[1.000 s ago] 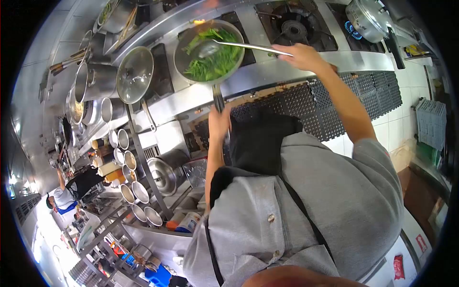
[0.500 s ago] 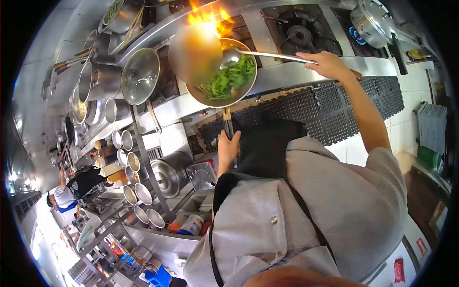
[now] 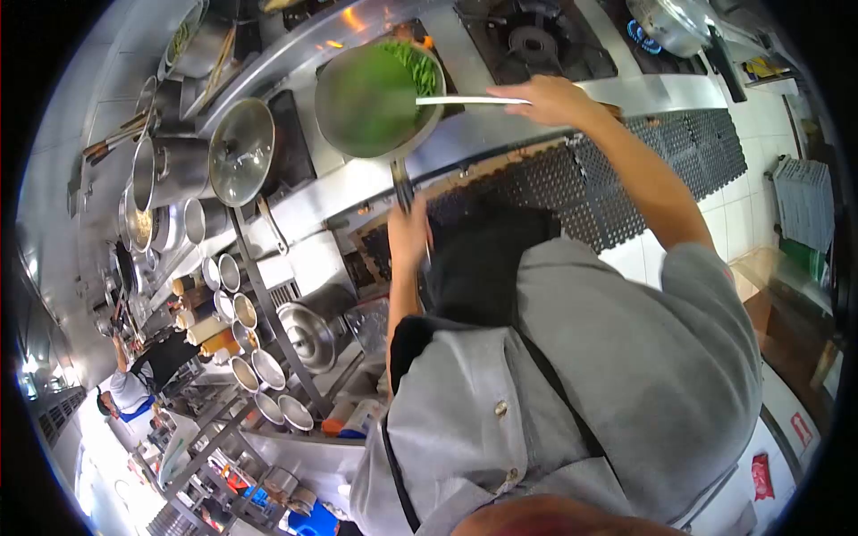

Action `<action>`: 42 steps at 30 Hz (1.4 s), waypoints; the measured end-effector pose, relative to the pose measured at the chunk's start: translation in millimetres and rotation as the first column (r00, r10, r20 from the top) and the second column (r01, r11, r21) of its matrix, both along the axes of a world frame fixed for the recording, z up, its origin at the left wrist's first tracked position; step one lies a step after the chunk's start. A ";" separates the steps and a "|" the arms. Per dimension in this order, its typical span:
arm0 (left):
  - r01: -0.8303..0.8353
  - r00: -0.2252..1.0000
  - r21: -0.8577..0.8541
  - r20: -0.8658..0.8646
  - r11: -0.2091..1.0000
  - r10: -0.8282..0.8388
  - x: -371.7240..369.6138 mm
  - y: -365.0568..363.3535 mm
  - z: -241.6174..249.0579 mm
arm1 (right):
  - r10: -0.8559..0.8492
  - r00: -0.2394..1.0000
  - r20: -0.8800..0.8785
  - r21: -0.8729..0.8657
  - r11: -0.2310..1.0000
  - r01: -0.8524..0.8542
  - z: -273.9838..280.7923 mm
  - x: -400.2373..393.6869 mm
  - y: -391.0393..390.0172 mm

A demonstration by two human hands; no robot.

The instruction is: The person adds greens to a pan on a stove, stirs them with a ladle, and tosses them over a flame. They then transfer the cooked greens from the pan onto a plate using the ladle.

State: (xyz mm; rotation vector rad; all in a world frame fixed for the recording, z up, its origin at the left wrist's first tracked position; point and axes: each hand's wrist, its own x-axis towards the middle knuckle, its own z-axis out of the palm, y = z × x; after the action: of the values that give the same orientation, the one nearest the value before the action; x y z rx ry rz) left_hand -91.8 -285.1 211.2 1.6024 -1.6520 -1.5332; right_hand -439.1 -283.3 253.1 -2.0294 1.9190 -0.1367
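Since a moment ago the pan [image 3: 375, 98] swung back level; my left hand [image 3: 408, 234] clenches its handle, which runs straight away from me, while my right hand [image 3: 545, 98] grips the ladle [image 3: 465, 100] crosswise over it.

You see a bright, evenly lit kitchen through a strong fisheye, with black corners and bent lines at the edges. Beyond your left hand [image 3: 408, 234], the pan [image 3: 375, 98] and its greens smear into motion blur. Steel beside your right hand [image 3: 545, 96] throws white glare, and far left blows out.
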 end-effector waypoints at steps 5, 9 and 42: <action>0.070 0.997 0.014 0.032 0.997 -0.070 14.5 3.5 6.8 | -0.180 0.983 -0.023 0.072 0.981 0.182 4.2 -21.7 6.3; -0.053 0.996 0.027 -0.066 0.998 0.055 -4.5 -5.8 -0.4 | -0.026 0.992 0.125 -0.005 1.000 0.027 -17.6 -11.7 4.2; -0.144 0.970 -0.080 -0.209 0.986 0.125 -20.1 -13.7 19.5 | -0.139 0.948 -0.287 -0.201 0.976 0.082 48.5 35.8 32.2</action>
State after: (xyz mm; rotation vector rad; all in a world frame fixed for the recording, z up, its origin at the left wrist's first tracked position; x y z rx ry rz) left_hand -111.9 -298.7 230.7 1.4264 -1.4524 -1.4736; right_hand -403.3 -251.1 301.6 -2.1656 2.2853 -0.0377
